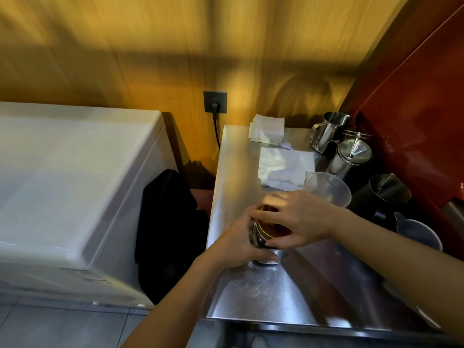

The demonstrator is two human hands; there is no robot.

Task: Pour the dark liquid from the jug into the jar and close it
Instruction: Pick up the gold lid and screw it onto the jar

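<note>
- Both forearms reach in from the near edge over the steel surface (263,297).
- Left hand (238,242): fingers wrapped around the side of the jar (258,241), which stands on the surface near its left edge.
- Right hand (301,219): fingers spread and closed over the gold lid (270,228) on top of the jar.
- Clear plastic jug (329,189) stands just behind the right hand, beside a white cloth (286,167).
- Metal pitchers (329,129) grouped at the far right.

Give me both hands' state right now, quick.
Left hand: closed around the side of the jar, steadying it.
Right hand: closed over the gold lid on top of the jar.
</note>
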